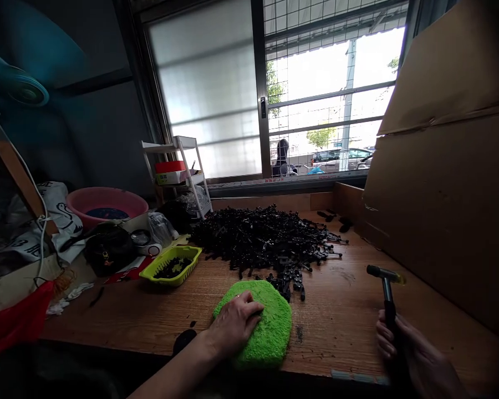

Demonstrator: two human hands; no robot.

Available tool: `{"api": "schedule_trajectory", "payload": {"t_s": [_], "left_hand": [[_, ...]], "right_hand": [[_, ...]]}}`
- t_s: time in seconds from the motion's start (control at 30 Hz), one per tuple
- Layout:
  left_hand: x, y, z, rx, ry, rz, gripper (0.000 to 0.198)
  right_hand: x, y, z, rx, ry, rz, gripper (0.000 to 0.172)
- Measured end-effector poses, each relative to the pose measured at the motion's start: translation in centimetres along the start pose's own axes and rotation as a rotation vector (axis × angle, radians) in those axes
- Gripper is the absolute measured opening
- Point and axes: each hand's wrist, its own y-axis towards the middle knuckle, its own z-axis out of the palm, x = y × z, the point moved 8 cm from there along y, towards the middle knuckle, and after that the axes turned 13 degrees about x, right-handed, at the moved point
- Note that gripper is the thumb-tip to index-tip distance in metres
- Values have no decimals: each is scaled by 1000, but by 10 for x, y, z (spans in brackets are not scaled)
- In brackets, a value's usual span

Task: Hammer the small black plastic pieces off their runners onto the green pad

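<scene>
Right hand (411, 354) curled shut around small hammer (387, 282); left hand (233, 324) spread flat on green pad (272, 327), near heaped black plastic parts (261, 238).

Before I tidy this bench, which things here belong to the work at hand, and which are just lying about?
Work at hand:
right hand gripping a small hammer
left hand on a green microfiber pad
heap of black plastic parts
lime-green basket of similar parts

Lying about:
pink basin
white shelf rack
black bag
</scene>
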Motion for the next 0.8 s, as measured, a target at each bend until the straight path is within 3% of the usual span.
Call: {"api": "schedule_trajectory", "payload": {"t_s": [0.1, 0.17, 0.4, 0.53, 0.7, 0.8], "left_hand": [[12, -12, -9, 2, -144, -30, 44], [23, -20, -14, -49, -222, -79, 47], [28, -34, -17, -97, -302, -78, 34], [28, -35, -21, -186, -204, -77, 4], [12, -37, -12, -103, -69, 56, 9], [15, -35, -20, -181, -81, 1, 11]], "right_hand": [[-5, 1, -2, 15, 71, 26, 20], [-8, 2, -3, 18, 104, 33, 18], [-10, 2, -3, -1, 155, 66, 21], [-10, 3, -2, -1, 148, 74, 23], [-12, 3, -5, -16, 151, 84, 25], [-14, 3, -7, -18, 156, 91, 26]]}}
